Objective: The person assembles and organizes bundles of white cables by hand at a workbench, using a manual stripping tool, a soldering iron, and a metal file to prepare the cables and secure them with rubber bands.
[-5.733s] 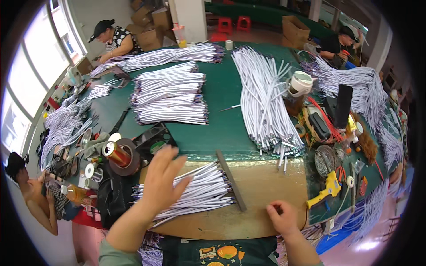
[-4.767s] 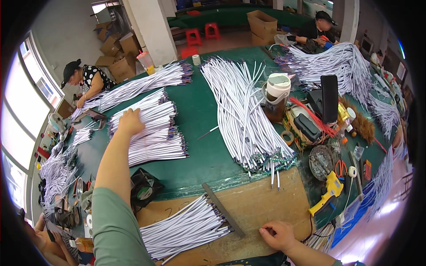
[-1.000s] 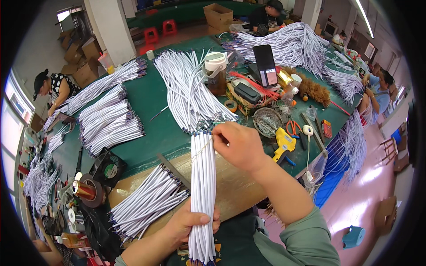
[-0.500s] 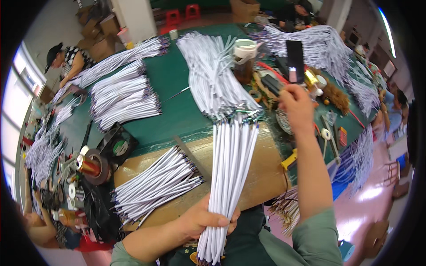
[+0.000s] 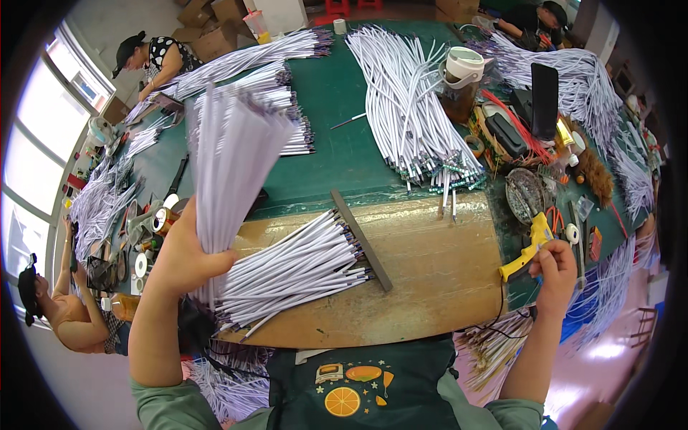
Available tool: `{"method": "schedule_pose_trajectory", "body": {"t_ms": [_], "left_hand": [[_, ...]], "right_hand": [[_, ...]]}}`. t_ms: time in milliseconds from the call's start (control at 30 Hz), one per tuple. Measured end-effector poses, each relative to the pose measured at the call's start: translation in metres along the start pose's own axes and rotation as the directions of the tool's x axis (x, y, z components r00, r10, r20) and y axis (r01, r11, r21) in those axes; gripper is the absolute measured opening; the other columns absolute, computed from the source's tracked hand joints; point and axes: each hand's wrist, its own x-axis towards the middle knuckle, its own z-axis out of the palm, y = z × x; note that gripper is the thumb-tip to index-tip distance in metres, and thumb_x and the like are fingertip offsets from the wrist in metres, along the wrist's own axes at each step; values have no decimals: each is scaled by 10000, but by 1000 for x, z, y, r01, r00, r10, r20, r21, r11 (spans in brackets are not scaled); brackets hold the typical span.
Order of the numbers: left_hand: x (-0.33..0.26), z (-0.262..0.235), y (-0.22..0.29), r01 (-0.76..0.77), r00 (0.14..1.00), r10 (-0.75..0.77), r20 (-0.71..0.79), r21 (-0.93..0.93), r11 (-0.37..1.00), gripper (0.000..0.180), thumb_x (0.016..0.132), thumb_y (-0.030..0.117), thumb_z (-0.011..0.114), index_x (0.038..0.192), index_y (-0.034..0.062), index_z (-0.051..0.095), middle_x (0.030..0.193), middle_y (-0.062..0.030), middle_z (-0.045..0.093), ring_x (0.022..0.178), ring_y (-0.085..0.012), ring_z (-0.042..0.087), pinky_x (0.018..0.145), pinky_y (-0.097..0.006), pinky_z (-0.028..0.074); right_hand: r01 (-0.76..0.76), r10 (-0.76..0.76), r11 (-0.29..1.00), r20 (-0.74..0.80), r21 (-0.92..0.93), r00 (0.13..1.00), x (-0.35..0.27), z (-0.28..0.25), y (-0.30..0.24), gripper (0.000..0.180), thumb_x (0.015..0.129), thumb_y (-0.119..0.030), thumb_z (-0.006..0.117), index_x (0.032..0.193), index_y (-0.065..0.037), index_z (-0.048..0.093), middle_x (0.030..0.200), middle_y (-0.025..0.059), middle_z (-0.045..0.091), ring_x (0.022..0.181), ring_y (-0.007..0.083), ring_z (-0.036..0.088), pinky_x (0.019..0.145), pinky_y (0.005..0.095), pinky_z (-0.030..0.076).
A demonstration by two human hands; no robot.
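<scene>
My left hand (image 5: pixel 183 261) is closed around a bundle of white wires (image 5: pixel 233 158), held upright over the left part of the worktable and blurred at the top. Below it, beside my wrist, a loose pile of white wires with dark ends (image 5: pixel 294 269) lies on a brown board (image 5: pixel 430 244). A flat metal bar (image 5: pixel 362 240) rests across the dark ends of that pile. My right hand (image 5: pixel 555 269) has its fingertips pinched together, right beside a yellow-handled tool (image 5: pixel 527 251) with a cord. Whatever the pinch holds, if anything, is too small to see.
A larger heap of white wires (image 5: pixel 416 107) lies on the green table (image 5: pixel 330 168). Nearby are a lidded jug (image 5: pixel 459 79), a phone (image 5: pixel 544 100), a round metal dish (image 5: pixel 527 193) and orange-handled scissors (image 5: pixel 555 218). Other people (image 5: pixel 161 61) sit around the table.
My left hand has lifted the wire bundle from in front of me up to the left. The right hand has come down from beside the phone to the yellow-handled tool. The view has shifted.
</scene>
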Motion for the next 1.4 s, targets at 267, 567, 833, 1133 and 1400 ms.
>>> {"method": "schedule_pose_trajectory", "body": {"t_ms": [267,567,833,1133,1400], "left_hand": [[1,41,-64,-102,951,-142,275,712,694,842,717,405,770,1419,120,403,1271,-228,548,1140,-412,539,968,-450,432],[-4,47,-81,-210,978,139,157,762,612,911,593,284,812,1389,50,438,1309,-215,529,1199,-404,489,1023,-451,388],[1,54,-92,-210,974,186,132,838,503,832,652,331,771,1366,37,458,1312,-199,515,1200,-393,476,1021,-462,370],[6,41,-100,-260,959,241,152,808,528,835,703,559,680,1325,29,508,1234,-199,554,1136,-400,508,984,-476,383],[-6,45,-79,-315,920,370,126,800,511,707,707,485,723,1227,32,566,1201,-181,571,1100,-386,537,951,-464,414]], "right_hand": [[4,-19,996,-172,-85,985,-6,-52,1,56,895,-72,565,936,-38,581,737,23,588,598,83,537,558,213,425],[-34,-35,986,-397,-164,917,6,-141,31,129,898,-132,626,968,-23,623,755,23,607,617,86,555,554,229,434],[-338,72,856,-558,-391,827,-7,-188,60,143,857,-151,633,886,-11,649,682,27,623,567,94,574,534,250,451],[-469,197,370,-426,-802,883,-21,-201,114,224,760,-245,660,803,-27,674,758,184,677,698,303,671,668,412,509],[-341,73,644,-388,-684,919,14,-116,6,206,819,-202,698,838,-5,641,680,88,644,630,173,604,598,316,463]]}}
